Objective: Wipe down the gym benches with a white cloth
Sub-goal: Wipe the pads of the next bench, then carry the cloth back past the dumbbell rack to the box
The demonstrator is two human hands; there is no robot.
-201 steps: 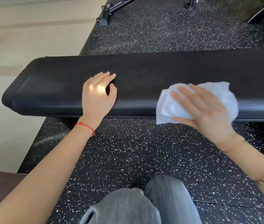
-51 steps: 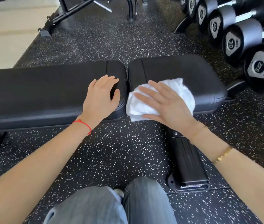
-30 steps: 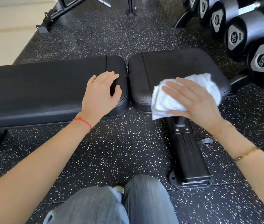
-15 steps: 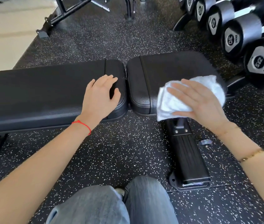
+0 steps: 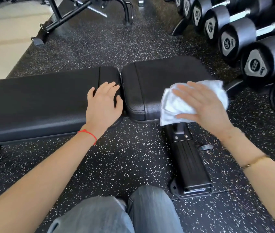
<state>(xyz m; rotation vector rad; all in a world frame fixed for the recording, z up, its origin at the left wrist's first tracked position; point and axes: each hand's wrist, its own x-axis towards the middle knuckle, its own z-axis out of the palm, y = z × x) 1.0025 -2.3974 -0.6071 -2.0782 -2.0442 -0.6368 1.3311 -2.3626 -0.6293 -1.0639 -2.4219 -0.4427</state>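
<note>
A black gym bench lies across the view in two pads: a long back pad on the left and a shorter seat pad on the right. My left hand rests flat on the right end of the long pad, fingers relaxed. With straight, spread fingers my right hand presses a crumpled white cloth onto the near right part of the seat pad. The cloth hangs a little over the pad's front edge.
A rack of black dumbbells stands close to the right of the seat pad. The bench's black base foot runs toward me on the speckled rubber floor. Another bench frame stands at the back. My knees are at the bottom.
My right hand has slid the cloth rightward along the seat pad, from the gap between the pads toward the pad's right end. My left hand has stayed on the long pad.
</note>
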